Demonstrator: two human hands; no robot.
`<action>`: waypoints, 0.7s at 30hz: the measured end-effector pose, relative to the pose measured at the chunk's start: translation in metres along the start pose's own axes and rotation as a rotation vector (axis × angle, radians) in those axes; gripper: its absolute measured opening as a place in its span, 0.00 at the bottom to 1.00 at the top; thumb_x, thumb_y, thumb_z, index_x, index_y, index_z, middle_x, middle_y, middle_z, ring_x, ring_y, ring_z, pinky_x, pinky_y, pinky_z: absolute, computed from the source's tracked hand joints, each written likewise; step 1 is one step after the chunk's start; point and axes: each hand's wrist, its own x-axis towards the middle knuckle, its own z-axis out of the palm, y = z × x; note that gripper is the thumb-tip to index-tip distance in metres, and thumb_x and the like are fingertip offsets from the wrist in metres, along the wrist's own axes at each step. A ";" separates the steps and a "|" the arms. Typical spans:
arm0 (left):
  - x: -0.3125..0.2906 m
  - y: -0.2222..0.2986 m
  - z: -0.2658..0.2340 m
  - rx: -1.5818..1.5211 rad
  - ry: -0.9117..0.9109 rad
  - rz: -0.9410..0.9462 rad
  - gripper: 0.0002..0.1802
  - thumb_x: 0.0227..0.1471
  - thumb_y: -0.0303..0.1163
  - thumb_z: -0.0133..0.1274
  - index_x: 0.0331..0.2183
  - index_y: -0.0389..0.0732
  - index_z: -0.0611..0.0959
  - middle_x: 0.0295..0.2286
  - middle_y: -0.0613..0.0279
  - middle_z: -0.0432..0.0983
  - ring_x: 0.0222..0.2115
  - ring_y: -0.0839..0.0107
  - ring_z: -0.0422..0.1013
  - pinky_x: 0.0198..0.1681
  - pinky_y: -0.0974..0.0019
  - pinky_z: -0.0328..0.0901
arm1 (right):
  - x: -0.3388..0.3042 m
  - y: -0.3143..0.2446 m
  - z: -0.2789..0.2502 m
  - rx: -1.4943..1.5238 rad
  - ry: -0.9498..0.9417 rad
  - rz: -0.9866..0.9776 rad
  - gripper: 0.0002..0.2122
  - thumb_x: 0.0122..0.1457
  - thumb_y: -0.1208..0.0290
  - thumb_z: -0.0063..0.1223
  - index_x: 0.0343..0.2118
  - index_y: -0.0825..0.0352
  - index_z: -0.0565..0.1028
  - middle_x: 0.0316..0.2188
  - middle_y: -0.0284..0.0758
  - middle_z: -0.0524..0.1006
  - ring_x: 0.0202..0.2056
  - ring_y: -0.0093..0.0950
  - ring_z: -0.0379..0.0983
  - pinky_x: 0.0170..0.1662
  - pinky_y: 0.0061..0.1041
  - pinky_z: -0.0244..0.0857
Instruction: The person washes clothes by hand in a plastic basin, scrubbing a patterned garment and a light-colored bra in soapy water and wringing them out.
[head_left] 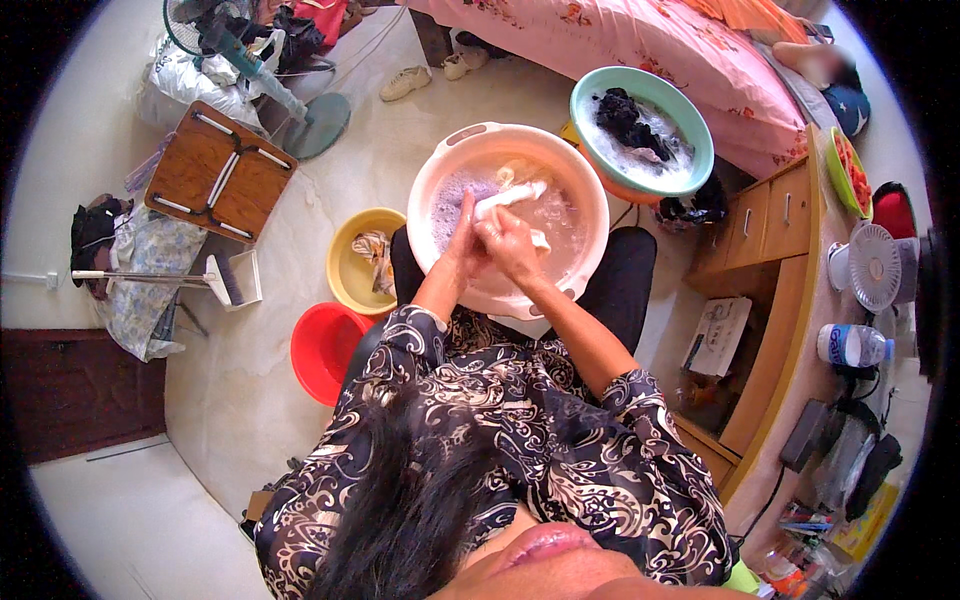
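Note:
A wide pale pink basin (pixel 421 190) sits between my knees, holding cloudy, sudsy water. Above the water, my left hand (pixel 462 238) and my right hand (pixel 508 243) are pressed together around a wet white cloth (pixel 522 193). Part of the cloth sticks out past my fingers toward the far side. My right fingers are curled into a fist around it; the left hand closes against it with a finger or thumb pointing up. More pale fabric (pixel 520 171) lies in the water behind. The cloth's part inside my grip is hidden.
Beyond it to the right stands a teal basin (pixel 703 135) with black clothes (pixel 630 120) in suds. At left are a yellow basin (pixel 343 280) with striped cloth (pixel 376 258) and a red basin (pixel 322 350). A wooden desk (pixel 790 345) borders the right, a pink-covered bed (pixel 600 40) the back.

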 end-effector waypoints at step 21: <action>0.038 -0.030 -0.006 -0.011 0.075 0.165 0.31 0.62 0.56 0.39 0.54 0.43 0.74 0.47 0.57 0.74 0.47 0.61 0.71 0.54 0.59 0.64 | 0.021 0.015 -0.003 0.125 0.186 -0.035 0.17 0.62 0.60 0.52 0.23 0.69 0.73 0.18 0.30 0.72 0.21 0.27 0.67 0.27 0.30 0.60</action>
